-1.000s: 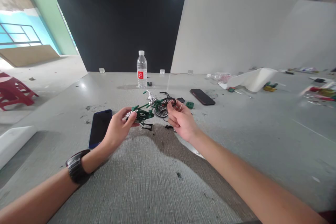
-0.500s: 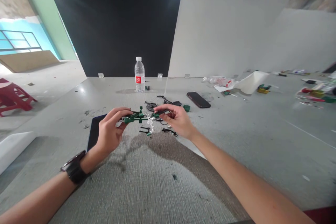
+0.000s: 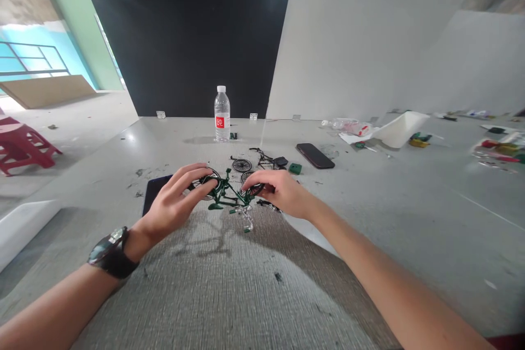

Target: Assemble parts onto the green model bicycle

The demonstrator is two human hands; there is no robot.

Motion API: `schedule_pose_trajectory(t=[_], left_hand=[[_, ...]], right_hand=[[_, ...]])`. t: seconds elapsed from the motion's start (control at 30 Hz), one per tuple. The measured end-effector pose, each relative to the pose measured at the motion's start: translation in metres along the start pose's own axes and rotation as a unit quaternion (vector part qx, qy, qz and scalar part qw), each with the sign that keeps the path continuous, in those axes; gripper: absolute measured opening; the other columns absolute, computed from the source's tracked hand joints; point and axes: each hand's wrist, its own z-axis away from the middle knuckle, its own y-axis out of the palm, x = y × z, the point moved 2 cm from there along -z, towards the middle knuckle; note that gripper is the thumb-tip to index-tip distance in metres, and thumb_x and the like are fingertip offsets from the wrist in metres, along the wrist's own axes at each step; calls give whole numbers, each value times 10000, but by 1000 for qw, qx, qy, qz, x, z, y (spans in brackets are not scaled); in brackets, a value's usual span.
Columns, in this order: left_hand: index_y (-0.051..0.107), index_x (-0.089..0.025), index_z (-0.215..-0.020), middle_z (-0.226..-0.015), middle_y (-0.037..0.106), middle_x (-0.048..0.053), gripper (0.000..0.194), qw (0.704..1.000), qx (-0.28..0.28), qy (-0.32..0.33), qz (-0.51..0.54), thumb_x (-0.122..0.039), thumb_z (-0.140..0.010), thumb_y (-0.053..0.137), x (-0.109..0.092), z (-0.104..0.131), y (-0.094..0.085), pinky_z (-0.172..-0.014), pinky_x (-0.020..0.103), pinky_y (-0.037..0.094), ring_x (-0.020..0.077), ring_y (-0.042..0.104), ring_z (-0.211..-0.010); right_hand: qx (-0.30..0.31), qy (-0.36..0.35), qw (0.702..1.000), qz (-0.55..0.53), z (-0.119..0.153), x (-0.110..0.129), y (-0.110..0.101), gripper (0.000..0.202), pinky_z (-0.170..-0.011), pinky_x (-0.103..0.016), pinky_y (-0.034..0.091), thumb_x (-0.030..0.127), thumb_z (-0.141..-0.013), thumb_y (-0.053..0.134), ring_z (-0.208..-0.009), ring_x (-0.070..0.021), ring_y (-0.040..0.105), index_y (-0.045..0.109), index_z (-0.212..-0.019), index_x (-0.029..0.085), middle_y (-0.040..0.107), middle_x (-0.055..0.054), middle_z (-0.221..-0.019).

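Between my two hands a green model bicycle (image 3: 229, 198) is held above the table, its side turned toward me. My left hand (image 3: 174, 194) is closed on the wheel at the left end. My right hand (image 3: 285, 191) pinches the wheel at the other end, its fingers covering part of it. Silver handlebars (image 3: 246, 217) with a green tip hang at the lower right of the frame. Just behind the model, a loose black spoked wheel (image 3: 241, 165) lies on the table beside black bicycle parts (image 3: 266, 161). A small green block (image 3: 295, 168) sits beyond my right hand.
A phone (image 3: 315, 156) lies to the right, and a water bottle (image 3: 222, 120) stands at the back. Beside my left hand is a dark flat object (image 3: 152, 194). Farther right are a lying bottle (image 3: 348, 127) and a white curved piece (image 3: 402, 130). Panels (image 3: 197, 38) stand behind the table.
The model bicycle has been turned from nearly edge-on to side-on, so its frame and wheels show. Both hands keep hold of it, and the view has shifted slightly.
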Motion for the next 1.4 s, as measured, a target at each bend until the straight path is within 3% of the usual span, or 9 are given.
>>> schedule_pose_trajectory(t=[0.13,0.37,0.6,0.83,1.13,1.4], left_hand=[[600,-170,-1292,-1288,603,161,416,999,30,35,-12,-10,-907,596,1,2,-2,-1023,495,539,319,521,-1306],[604,-206,-1288,-1255,625,140,442,1000,8,0,-16,11,-905,558,5,1,-1,-1016,492,546,300,552,-1273],[600,-247,-1285,-1227,638,115,412,1000,-2,-19,-15,-38,-934,544,5,-1,-1,-1005,494,550,280,568,-1251],[607,-216,-1266,-1214,638,125,385,1000,-10,-20,-14,-30,-934,546,3,-3,-2,-1007,489,544,273,578,-1226],[602,-241,-1288,-1226,635,117,426,999,-28,-21,-4,-20,-929,544,0,-4,-4,-995,479,549,274,577,-1236],[630,-193,-1266,-1223,634,147,399,999,-36,-5,4,-14,-915,569,-1,-4,-7,-992,487,543,299,579,-1231]], right_hand=[[32,-8,997,68,0,-1,2,435,-856,-317,521,-46,-837,519,-988,-158,666,716,-1098,242,723,-7,-1097],[-64,-25,996,62,1,-8,8,382,-924,-367,515,33,-882,549,-1070,-197,655,718,-1151,246,718,-35,-1156],[-113,43,992,-38,0,-8,10,317,-725,-305,519,102,-842,623,-953,-179,672,739,-1102,243,726,-37,-1121],[-100,35,994,-26,0,-6,7,317,-673,-283,498,102,-840,632,-904,-160,672,751,-1089,257,737,-22,-1104],[-86,-43,995,13,2,2,0,291,-791,-328,552,131,-904,608,-1023,-187,688,748,-1110,282,752,-16,-1107],[-70,-43,996,20,5,1,-3,439,-808,-300,564,22,-844,539,-1015,-173,711,743,-1116,299,758,25,-1119]])
